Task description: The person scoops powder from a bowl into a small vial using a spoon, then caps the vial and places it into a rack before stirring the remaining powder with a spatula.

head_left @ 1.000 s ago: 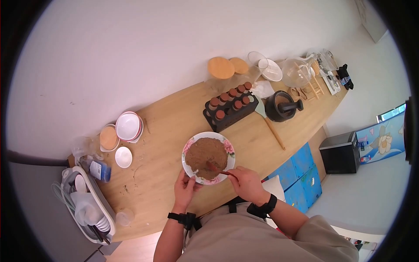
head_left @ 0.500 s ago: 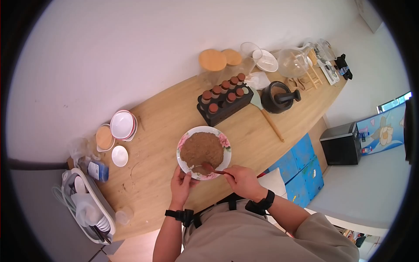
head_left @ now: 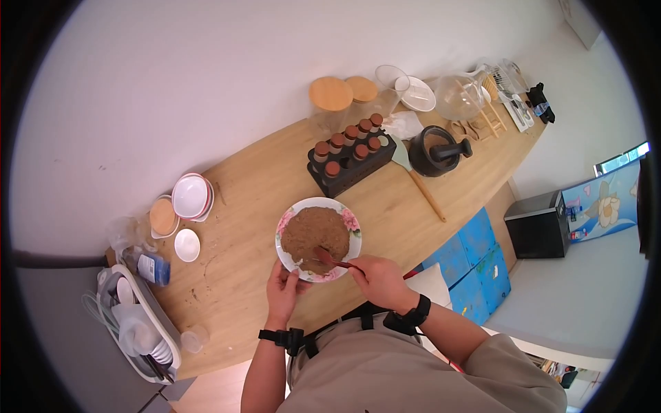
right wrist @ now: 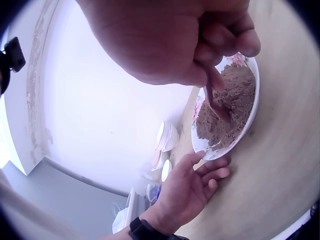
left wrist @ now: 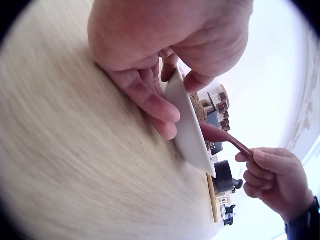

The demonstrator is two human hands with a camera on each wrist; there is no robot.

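Left hand point(head_left: 284, 289) is gripping the near rim of the floral plate point(head_left: 352, 221), thumb on top, fingers under. Plate of brown powder point(head_left: 315, 232) is sitting on the worktop point(head_left: 241, 234). Right hand point(head_left: 377, 279) is pinching a red spoon point(head_left: 332, 260) dipped in the powder. No legible writing.

Head view looks straight down; both wrist views, close, share the plate point(head_left: 318, 239).

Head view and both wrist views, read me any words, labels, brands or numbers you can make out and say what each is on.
No text can be read in any view.
Blue packet by the dish rack: print too small and blurred to read.
Spice jars in the black rack: no label legible.
Floral plate of brown powder, held by the left hand: a flower pattern only, no words.
Red spoon in the right hand: no marking visible.
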